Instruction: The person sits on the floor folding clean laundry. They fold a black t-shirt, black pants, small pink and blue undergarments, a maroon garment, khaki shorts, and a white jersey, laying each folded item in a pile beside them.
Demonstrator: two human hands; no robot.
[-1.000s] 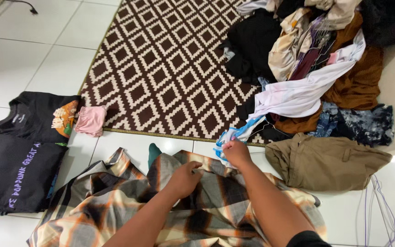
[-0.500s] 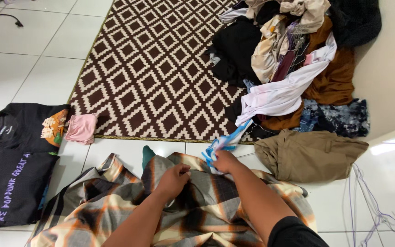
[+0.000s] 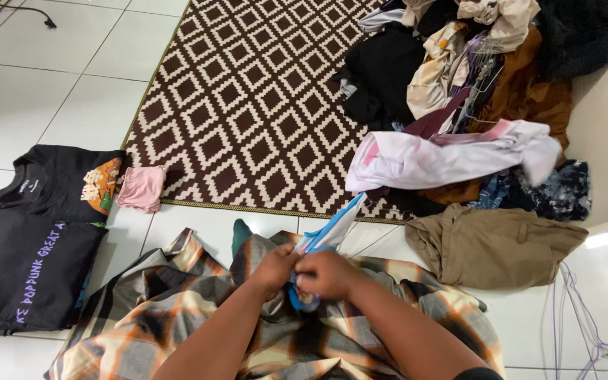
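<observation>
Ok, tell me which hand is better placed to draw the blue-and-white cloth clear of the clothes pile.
Probably the right hand: it grips the blue-and-white cloth on the side nearer the clothes pile. The left hand pinches its lower end over the plaid shirt.

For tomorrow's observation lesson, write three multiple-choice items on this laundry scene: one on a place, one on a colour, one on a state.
1. Where does the small pink garment lie?
A. at the patterned rug's lower left corner, beside a black T-shirt
B. on the khaki trousers
C. on the clothes heap

2. What colours is the cloth held in both hands?
A. red and black
B. blue and white
C. green and yellow

3. How do the left hand and right hand stand?
A. both flat on the tiles
B. one raised, one empty
C. both closed on the cloth, over the plaid shirt

Answers: 1 A, the pink piece touches the rug edge next to the black shirt. 2 B, blue and white folds stick up from the grip. 3 C, the fingers of both hands pinch it together.
</observation>
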